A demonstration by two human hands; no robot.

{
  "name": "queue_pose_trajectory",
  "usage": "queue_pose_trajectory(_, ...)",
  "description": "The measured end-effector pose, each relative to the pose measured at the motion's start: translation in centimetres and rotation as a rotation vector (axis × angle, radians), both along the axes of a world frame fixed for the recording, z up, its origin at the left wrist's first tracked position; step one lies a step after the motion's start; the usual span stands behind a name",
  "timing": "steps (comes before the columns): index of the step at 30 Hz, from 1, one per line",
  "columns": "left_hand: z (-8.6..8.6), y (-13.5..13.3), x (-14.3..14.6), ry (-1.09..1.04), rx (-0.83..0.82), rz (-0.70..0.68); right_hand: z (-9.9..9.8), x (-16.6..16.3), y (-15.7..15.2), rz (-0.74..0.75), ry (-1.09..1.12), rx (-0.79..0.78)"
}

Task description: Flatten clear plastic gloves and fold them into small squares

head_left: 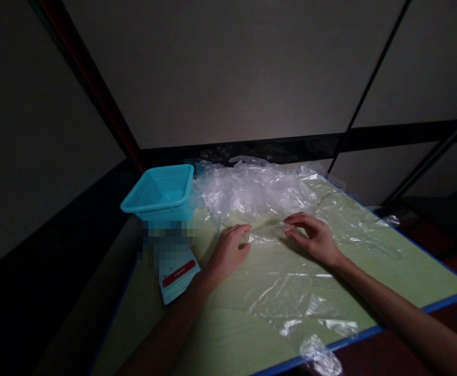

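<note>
My left hand (230, 249) rests low over the mat, its thumb and index finger curved apart beside the near edge of a clear plastic bag (267, 237). No grip on the film is visible there. My right hand (314, 239) pinches the bag's edge between thumb and fingertips. The film spans the space between both hands. Behind them lies a crumpled heap of clear plastic bags (257, 190). More thin film (291, 297) is spread flat in front of my right forearm.
A turquoise plastic basin (158, 188) stands at the back left. Before it lies a pale flat object with a red label (179, 273), partly blurred out. The yellow-green mat (228, 334) has blue edging. Crumpled plastic (320, 356) hangs over its front edge. Pale panels (232, 73) rise behind.
</note>
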State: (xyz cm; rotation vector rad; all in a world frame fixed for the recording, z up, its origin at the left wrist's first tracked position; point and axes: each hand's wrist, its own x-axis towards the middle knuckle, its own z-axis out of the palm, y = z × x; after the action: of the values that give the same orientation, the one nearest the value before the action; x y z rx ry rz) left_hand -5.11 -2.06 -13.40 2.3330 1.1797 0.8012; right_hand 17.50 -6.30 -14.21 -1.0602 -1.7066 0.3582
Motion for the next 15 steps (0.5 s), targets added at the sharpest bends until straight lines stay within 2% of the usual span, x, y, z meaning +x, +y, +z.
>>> queue_pose_trajectory(9,1.2,-0.9,0.0,0.123,0.080,-0.062,1.1,-0.2,-1.2,0.135,-0.009,-0.100)
queue_pose_trajectory(15,1.8,-2.2,-0.2,0.246,0.078,-0.121,1.8,-0.2,-1.9,0.364,-0.120,-0.261)
